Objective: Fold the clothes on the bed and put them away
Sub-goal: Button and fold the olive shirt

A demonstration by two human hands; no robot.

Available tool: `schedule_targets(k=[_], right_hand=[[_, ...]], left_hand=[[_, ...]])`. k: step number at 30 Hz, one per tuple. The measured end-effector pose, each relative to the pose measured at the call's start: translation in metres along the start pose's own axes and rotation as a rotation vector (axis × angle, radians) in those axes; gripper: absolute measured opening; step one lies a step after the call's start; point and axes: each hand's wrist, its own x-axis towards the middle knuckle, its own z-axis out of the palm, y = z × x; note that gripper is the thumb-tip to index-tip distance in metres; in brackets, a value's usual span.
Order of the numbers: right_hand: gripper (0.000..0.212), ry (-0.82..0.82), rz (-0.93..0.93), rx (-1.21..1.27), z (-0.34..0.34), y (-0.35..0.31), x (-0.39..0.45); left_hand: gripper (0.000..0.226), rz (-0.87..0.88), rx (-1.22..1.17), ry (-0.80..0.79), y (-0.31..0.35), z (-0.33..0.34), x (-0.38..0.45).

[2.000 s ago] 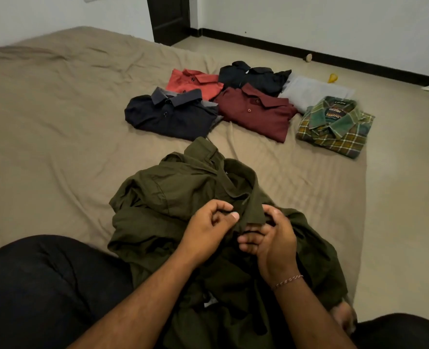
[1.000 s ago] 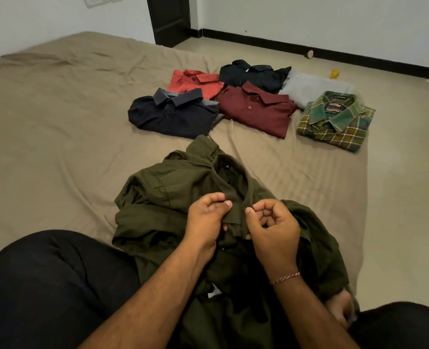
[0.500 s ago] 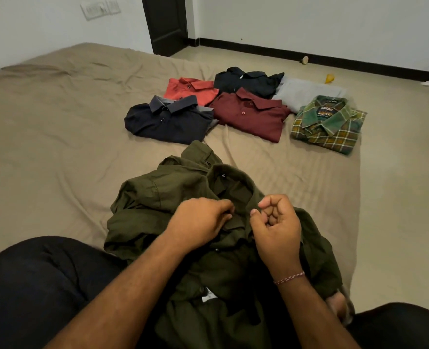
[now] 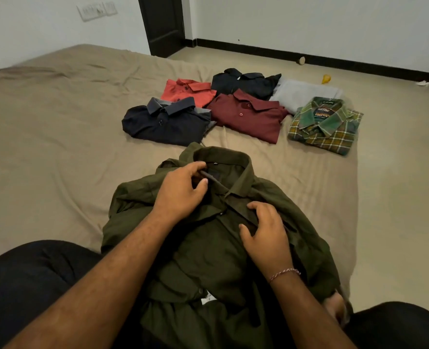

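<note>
The olive shirt [image 4: 208, 238] is being buttoned and smoothed: left hand [image 4: 180, 191] pinches its collar at 12 o'clock, right hand [image 4: 266, 233] presses the placket with spread fingers; folding should come next.

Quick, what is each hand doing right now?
Left hand: pinching the green shirt at its collar.
Right hand: open, fingers resting on the shirt's front.

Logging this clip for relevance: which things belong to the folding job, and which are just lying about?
Job: unfolded olive-green cotton shirt; folded navy, maroon, orange and green plaid shirts.
Lying about: small yellow object, white paper scrap on the floor.
</note>
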Motion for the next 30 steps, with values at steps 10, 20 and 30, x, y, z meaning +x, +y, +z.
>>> schedule_targets(k=[10, 20, 30], right_hand=[[0.009, 0.172, 0.006, -0.139, 0.012, 0.002, 0.004], [0.003, 0.147, 0.09, -0.126, 0.003, 0.0, -0.006], [0.018, 0.092, 0.159, -0.027, -0.012, -0.017, -0.014]], left_hand=[[0.03, 0.202, 0.242, 0.025, -0.002, 0.047, -0.086], [0.008, -0.005, 0.101, 0.071, -0.004, 0.048, -0.071], [0.004, 0.003, 0.008, -0.023, -0.006, 0.036, -0.065]])
